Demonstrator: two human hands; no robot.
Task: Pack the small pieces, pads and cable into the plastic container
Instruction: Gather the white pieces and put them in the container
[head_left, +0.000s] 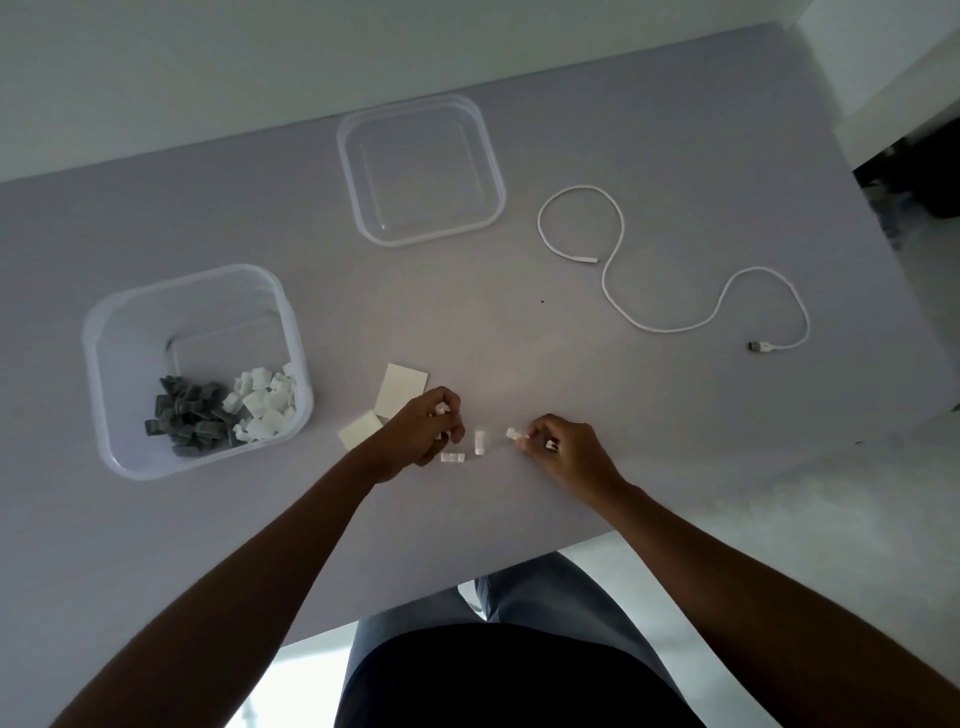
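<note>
Left hand (423, 434) curls around white pieces; right hand (558, 447) pinches another piece (514, 434). Container (130, 447) sits left of frame, part-filled; lid (496, 171) and cable (618, 228) lie above; pads (402, 387) beside the left hand.

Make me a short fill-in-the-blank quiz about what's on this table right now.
1. The grey and white small pieces lie inside the plastic ____.
2. The white cable lies on the table, ____ the container.
3. The clear lid has ____ lying on it.
4. Each hand pinches a small ____ piece: left hand, right hand.

Missing words: container; outside; nothing; white
</note>
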